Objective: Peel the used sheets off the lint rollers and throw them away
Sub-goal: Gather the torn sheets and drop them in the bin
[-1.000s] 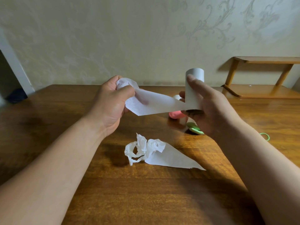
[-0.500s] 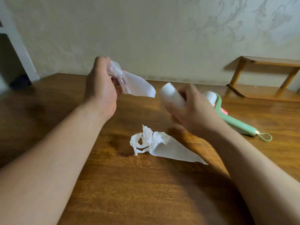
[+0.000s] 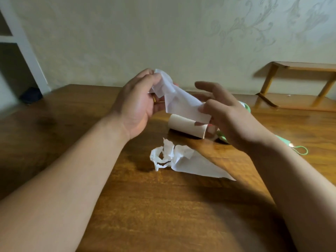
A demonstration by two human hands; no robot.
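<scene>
Sheet of white sticky paper (image 3: 179,101) hangs just above the white-rolled green lint roller (image 3: 187,128); I see the left hand (image 3: 138,104) gripping its top, the right hand (image 3: 227,115) pinching its lower end.

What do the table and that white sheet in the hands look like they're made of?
Table: apparently wood with a glossy varnish; brown grain and soft light reflections show. Sheet: probably thin, matte white paper; it creases and drapes where it is held.

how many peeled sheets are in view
2: the held sheet stretched between left hand and right hand; the crumpled sheet on the table below. Others may hide behind the hands.
</scene>
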